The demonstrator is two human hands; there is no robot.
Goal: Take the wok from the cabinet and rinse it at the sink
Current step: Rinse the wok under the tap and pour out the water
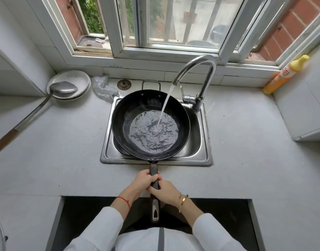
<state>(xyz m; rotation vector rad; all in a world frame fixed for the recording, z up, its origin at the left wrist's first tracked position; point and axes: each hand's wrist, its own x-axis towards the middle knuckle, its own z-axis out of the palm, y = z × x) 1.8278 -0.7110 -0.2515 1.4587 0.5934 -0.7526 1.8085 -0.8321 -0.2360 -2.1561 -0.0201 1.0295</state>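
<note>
Rinsing is under way: the wok (150,124) is already out of the cabinet and sitting across the sink (200,156), which is set into the tabletop (65,160), with the faucet (197,77) running and its stream (164,105) pooling in the bowl. Both hands are gripping the long handle (154,173), the left hand (146,179) ahead and the right hand (163,192) just behind, fingers (155,177) curling round it. Swirling, tipping out and shutting off the water are seemingly remaining.

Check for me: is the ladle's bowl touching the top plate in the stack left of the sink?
Touching. The head view shows the ladle bowl lying directly on the top plate, no gap between them.
</note>
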